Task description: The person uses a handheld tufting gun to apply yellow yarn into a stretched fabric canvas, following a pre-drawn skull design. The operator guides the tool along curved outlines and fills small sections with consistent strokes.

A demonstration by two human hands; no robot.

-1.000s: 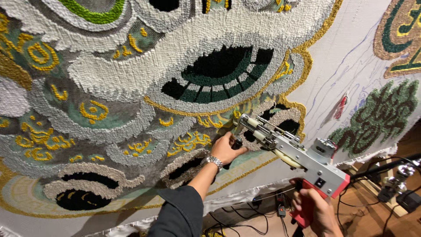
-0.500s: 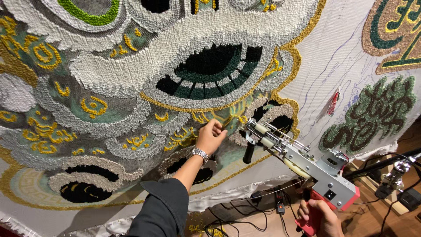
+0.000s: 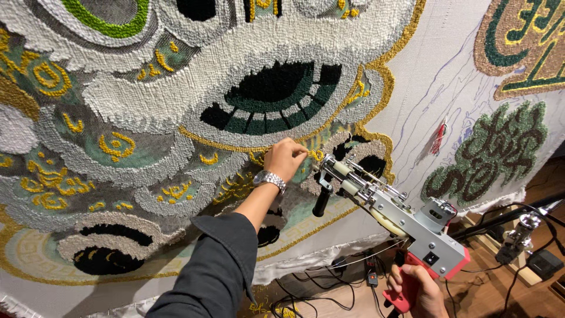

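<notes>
The tufting gun [image 3: 391, 215] hangs at an angle just off the stretched rug cloth [image 3: 435, 88], its needle end beside my left hand [image 3: 284, 159]. My right hand [image 3: 419, 288] is wrapped around its red rear handle, carrying the weight from below. My left grip is pinched narrow on the yellow yarn loops [image 3: 316, 154], fingertips pressing the pile, wristwatch [image 3: 269, 179] showing. Power cables [image 3: 329, 282] trail along the floor underneath.
</notes>
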